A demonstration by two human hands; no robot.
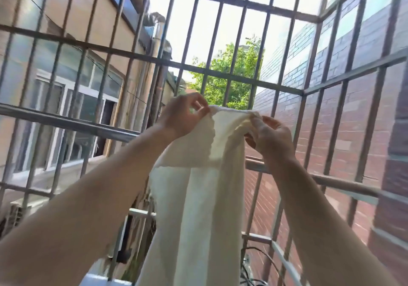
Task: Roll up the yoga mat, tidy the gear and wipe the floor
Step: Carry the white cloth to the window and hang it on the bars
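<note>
Both bare forearms rise from 7 and 5 o'clock and meet near the middle of the view. The left hand [183, 114], just toward 10 o'clock of centre, pinches the top left corner of a cream-white cloth [198, 197] between thumb and fingertips, wrist bent back. The right hand [270, 136], at 3 o'clock of centre, grips the top right edge with its fingers curled over the bunched fabric.

The cloth is gathered and creased between the two hands and hangs from them in long, soft folds to the frame's edge at 6 o'clock. It is thin enough for daylight to glow through, and its left edge looks ragged.

Behind it run a metal rail [66, 121] and the window cage bars [220, 74]. A brick wall [355, 118] stands at 3 o'clock and a green tree [247, 58] at 12.
</note>
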